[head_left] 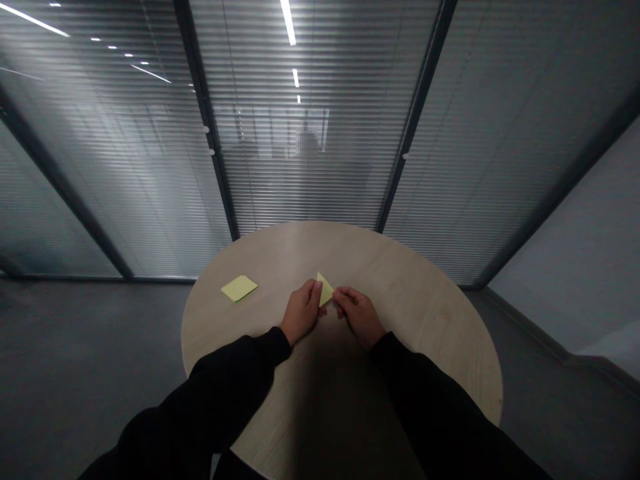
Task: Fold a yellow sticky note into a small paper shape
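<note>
Pale yellow paper triangle point(325, 289), centre of frame, just below the middle, one point upward and slightly left. Held between both hands, above the near half of the table; whether it touches the tabletop cannot be told from this view. Its lower part is hidden by the fingers.

Hands together at the paper, not touching each other so far as can be seen. Left hand point(301, 312) closed on the triangle's left side, fingertips point(316, 287) pressed against it. Right hand point(359, 317) comes in from the right, fingertips point(336, 297) pinching the lower right edge. Exact finger placement behind the paper is not visible.

Second piece of paper, a yellow square point(239, 288) with a green lower edge, lies flat and askew on the tabletop, left of the hands and near the table's left rim. Nothing touches it.

Both forearms are in black sleeves: left sleeve point(215, 393) and right sleeve point(425, 393), entering from the lower corners. Round light wood table point(395, 287) fills the lower middle, with a dark shadow across its near part. Behind it, upper frame: glass partition with slatted blinds point(305, 140), dark frames, reflected ceiling lights. Grey floor point(75, 347) at left.
</note>
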### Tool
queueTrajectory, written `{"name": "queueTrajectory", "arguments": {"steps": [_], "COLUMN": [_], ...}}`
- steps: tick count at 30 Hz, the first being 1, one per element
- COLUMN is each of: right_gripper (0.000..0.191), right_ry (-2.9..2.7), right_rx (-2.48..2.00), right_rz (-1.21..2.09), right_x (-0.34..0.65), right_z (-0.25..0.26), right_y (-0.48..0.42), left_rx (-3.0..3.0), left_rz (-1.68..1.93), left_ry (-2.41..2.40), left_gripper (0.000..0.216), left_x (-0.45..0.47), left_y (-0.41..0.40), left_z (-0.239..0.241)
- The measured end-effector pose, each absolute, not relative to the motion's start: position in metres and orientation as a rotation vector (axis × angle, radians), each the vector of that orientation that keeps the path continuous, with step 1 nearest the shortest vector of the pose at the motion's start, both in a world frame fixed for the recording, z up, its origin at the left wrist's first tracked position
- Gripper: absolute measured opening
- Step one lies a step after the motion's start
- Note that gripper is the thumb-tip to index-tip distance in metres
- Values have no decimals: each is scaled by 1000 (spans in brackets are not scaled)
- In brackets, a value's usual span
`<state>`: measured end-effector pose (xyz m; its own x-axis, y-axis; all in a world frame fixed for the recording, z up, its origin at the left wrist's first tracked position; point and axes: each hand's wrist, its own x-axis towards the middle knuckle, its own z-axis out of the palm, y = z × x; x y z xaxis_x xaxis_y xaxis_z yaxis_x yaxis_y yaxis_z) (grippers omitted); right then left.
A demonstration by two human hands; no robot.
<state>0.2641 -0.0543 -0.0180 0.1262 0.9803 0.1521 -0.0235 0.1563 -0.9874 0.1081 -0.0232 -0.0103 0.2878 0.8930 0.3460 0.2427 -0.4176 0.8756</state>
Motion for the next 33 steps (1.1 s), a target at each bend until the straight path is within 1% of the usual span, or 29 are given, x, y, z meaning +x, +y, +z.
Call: {"name": "queueTrajectory", "arguments": {"steps": [5,12,20,33], "right_gripper": [36,33,30,29], "right_ry": [-1172,-1216,-1248,-1336], "right_rx": [-1123,-1151,-1179,-1199], "right_rz": [1035,1035,1027,1014], "right_x": [263,260,263,260], "right_z": [-20,-17,-16,-18], "right_y": [-53,-57,-58,-58], "left_rx": [1977,2115,2021,1988], "left_rz": [1224,1192,1234,1338], "left_ry": [1193,1318,1135,1130], "left_gripper": [42,36,38,36], "left_x": [106,104,101,102], "left_y": [-18,-15,-14,-17], "left_z": [-9,-10,-11,-5]}}
